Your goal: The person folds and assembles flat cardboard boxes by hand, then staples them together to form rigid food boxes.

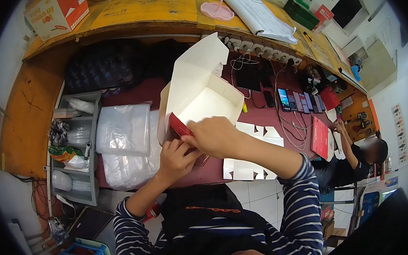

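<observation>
A cardboard box [214,101], white inside and red outside, stands open in front of me with its tall white lid flap raised. My right hand [215,135] is closed on the red side flap [179,125] at the box's near left corner. Just below it, my left hand [178,159] has its fingers bent against the same corner, gripping the box's edge. The fingertips of both hands are partly hidden. Flat white die-cut cardboard [254,155] lies on the table to the right, under my right forearm.
Clear plastic bags [122,130] lie stacked at left beside a grey divided organizer [94,148]. Several phones [285,100] and white cables lie at right. A co-worker [355,158] handles a red-and-white cardboard piece [320,136]. A yellow shelf [145,14] runs above the table.
</observation>
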`<action>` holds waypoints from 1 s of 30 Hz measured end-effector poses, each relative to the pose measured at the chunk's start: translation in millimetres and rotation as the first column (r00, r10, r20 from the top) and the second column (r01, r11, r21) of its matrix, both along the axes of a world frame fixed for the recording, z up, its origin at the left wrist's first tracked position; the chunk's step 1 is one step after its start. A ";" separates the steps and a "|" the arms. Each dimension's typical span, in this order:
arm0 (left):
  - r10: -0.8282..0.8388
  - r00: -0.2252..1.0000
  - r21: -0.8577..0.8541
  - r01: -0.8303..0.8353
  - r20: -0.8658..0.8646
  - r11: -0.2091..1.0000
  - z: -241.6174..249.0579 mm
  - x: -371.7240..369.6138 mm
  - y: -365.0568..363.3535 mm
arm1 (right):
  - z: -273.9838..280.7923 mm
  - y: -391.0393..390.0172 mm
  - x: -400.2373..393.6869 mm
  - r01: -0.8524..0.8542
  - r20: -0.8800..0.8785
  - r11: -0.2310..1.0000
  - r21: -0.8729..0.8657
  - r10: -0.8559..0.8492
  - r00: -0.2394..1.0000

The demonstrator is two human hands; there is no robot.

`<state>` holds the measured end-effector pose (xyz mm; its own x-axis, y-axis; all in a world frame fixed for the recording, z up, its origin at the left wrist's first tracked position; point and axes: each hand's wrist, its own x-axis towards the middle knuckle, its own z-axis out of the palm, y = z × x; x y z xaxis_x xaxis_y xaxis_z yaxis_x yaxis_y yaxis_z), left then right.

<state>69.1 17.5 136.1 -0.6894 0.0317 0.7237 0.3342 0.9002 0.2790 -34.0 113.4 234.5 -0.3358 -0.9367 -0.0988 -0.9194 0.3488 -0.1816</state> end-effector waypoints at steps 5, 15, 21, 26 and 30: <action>0.350 0.924 -0.068 -0.343 0.156 0.937 -20.5 -7.7 -10.0 | 2.3 -11.5 9.0 0.024 -0.198 1.000 0.009 -0.021 0.980; 0.351 0.933 -0.034 -0.349 0.081 0.936 -42.3 -13.7 1.6 | -18.3 -18.1 -35.0 -0.146 0.294 0.922 0.358 0.037 0.955; 0.121 0.973 0.204 -0.080 -0.197 0.976 -25.8 -35.1 24.1 | -25.0 -4.1 -141.2 0.296 -0.351 0.905 -0.306 -0.396 0.848; 0.160 0.905 0.125 -0.119 -0.395 0.985 -52.0 -69.2 20.9 | -49.3 12.1 -171.5 0.457 0.020 0.886 0.082 -0.460 0.888; 0.060 0.886 0.075 -0.028 -0.461 0.997 -58.5 -77.8 8.0 | -40.9 27.3 -152.3 0.582 0.047 0.813 0.002 -0.582 0.812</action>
